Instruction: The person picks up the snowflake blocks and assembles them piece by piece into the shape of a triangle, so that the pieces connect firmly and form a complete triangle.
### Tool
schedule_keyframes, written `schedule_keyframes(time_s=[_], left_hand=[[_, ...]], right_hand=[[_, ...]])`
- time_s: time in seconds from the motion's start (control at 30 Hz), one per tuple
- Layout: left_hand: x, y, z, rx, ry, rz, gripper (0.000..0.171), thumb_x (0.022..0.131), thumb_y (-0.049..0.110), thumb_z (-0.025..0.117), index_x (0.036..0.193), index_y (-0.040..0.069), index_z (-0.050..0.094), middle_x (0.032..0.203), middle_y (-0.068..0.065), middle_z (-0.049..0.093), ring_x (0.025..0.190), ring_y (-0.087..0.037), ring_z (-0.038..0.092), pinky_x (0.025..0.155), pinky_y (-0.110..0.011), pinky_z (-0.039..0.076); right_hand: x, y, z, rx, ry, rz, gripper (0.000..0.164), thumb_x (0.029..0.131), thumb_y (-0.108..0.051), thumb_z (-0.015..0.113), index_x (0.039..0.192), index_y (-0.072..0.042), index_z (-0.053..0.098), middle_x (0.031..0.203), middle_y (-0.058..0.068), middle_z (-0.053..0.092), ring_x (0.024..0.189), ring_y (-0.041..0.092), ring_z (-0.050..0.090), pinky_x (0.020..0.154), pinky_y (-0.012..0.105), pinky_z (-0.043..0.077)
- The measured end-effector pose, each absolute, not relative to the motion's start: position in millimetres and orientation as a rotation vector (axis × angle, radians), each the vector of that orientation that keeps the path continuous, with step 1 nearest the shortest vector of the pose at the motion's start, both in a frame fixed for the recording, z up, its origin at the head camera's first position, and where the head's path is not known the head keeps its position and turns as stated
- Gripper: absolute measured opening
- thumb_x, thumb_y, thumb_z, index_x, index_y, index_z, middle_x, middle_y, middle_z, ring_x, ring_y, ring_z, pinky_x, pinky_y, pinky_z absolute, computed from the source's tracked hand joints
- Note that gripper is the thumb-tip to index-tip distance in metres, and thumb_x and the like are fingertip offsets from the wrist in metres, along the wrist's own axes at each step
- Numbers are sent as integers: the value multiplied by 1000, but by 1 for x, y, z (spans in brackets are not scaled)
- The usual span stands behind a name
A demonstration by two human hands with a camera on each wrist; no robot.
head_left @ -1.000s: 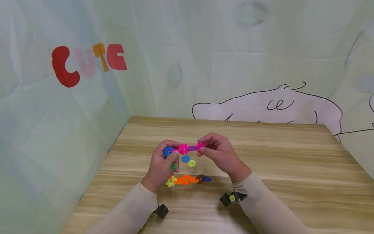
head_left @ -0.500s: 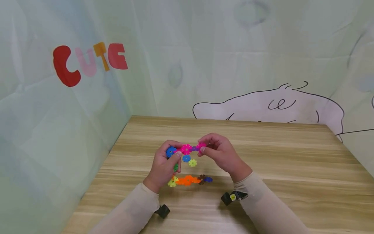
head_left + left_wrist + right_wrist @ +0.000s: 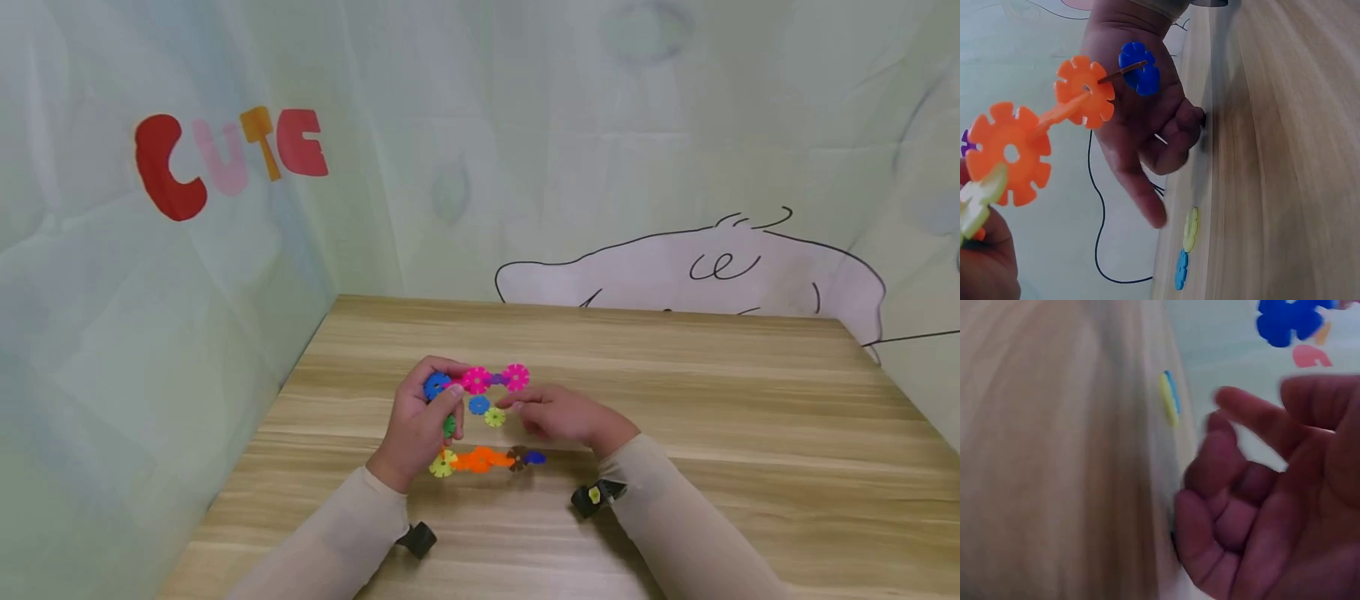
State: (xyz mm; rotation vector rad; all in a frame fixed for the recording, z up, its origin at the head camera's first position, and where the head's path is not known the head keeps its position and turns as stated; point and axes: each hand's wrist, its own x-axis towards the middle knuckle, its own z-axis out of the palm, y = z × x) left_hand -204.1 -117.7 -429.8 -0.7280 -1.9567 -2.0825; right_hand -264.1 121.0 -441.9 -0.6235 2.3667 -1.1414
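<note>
My left hand grips a chain of interlocking plastic discs above the table. Its upper row carries pink and purple discs to a pink end disc; the lower row runs through orange and brown to a dark blue disc. A green disc shows beside the fingers, which hide part of the chain. Nothing is in my right hand; its index finger stretches toward a loose yellow disc lying against a light blue disc on the table.
The wood-grain table spreads out on both sides of the hands. Printed cloth walls stand along its left and back edges. Each wrist wears a small black camera.
My right hand has let go of the pink end disc and come down toward the loose yellow disc. The left hand keeps its grip on the chain, nearly still.
</note>
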Motion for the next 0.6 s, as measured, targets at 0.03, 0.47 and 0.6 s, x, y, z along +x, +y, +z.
schedule_keyframes(time_s=[0.03,0.47,0.6], left_hand=[[-204,-117,-429,-740,-1954,-2087,18,107,0,48,122,-6,56,64,-12,52,46,-19,52,39,-30,47],[-203,-118,-429,-680,-1991,-2107,21,106,0,48,123,-3,58,65,-13,53,47,-22,52,39,-30,47],[-204,-118,-430,-678,-1995,-2112,20,106,0,48,123,-3,58,66,-14,53,47,-21,53,40,-31,47]], right_hand=[[-263,121,-442,-639,2392,-1052,37,111,-28,48,138,-17,71,114,9,74,106,28,67,100,48,53],[-259,121,-433,-641,2597,-819,18,100,-19,64,98,-13,81,93,-2,73,84,15,61,81,37,54],[-259,120,-434,-642,2599,-821,10,92,-13,77,102,-16,79,87,-4,70,76,14,58,74,33,52]])
